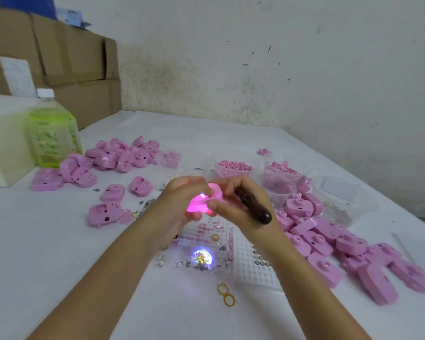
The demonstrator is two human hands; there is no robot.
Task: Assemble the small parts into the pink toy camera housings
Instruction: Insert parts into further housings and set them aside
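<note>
A pink toy camera housing (pixel 201 202) is held above the table between both hands, and it glows bright pink from a light inside. My left hand (pixel 179 204) grips its left side with curled fingers. My right hand (pixel 236 204) pinches its right side with thumb and fingertips, and a dark brown tool handle (pixel 254 204) lies tucked in that same hand. A round spot of light (pixel 202 258) falls on small metal parts on the table below. Piles of pink housings lie at the left (pixel 118 155) and at the right (pixel 329 244).
A clear gridded tray (pixel 245 256) with small parts lies under the hands. Tubs of pink pieces (pixel 233 168) stand behind. Yellow rubber rings (pixel 226 294) lie near the front. A green bottle (pixel 52 133) and cardboard boxes (pixel 59 57) stand at the back left, with the wall behind.
</note>
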